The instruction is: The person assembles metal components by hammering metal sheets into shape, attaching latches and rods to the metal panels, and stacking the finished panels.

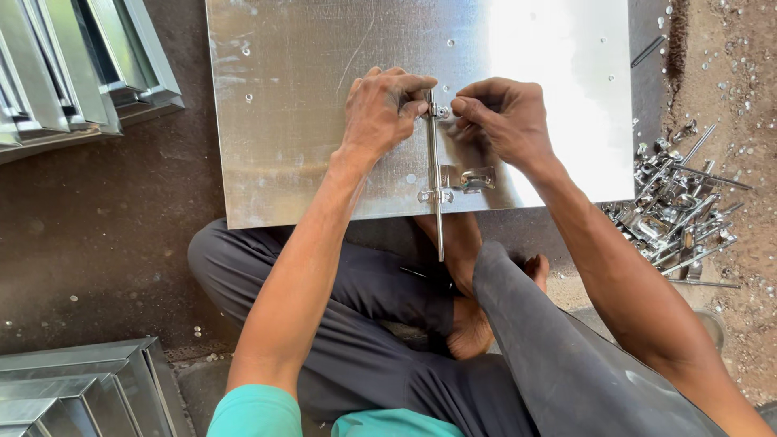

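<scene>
Crossed legs in dark grey trousers [518, 364] sit closest to us, bare feet tucked under, a teal shirt hem [267, 413] at the bottom edge. We see the person seated on the dirt floor [105, 226] with a shiny sheet-metal panel [299, 105] lying flat just beyond the knees. On that panel lies a long sliding bolt latch [435, 174], its rod running toward us and sticking out past the near edge of the sheet.

Left hand [380, 113] is curled closed, fingertips pinching the far end of the latch rod. Right hand [506, 117] is also closed, thumb and forefinger pinched on something tiny just beside that same end; we guess a rivet or screw, too small to tell. Both hands rest on the panel.

Progress, as we judge it: the latch is laid in position and its near bracket [473, 180] sits flat on the sheet, but we cannot tell if it is fastened. Far end looks like the part in work, so fixing seems partly done at best. Several small holes or rivet dots show on the panel elsewhere.

Right of the panel, a heap of loose metal latch parts [676, 214] lies on the ground. Folded metal frames [73, 73] are stacked at upper left, more frames [81, 388] at lower left.
</scene>
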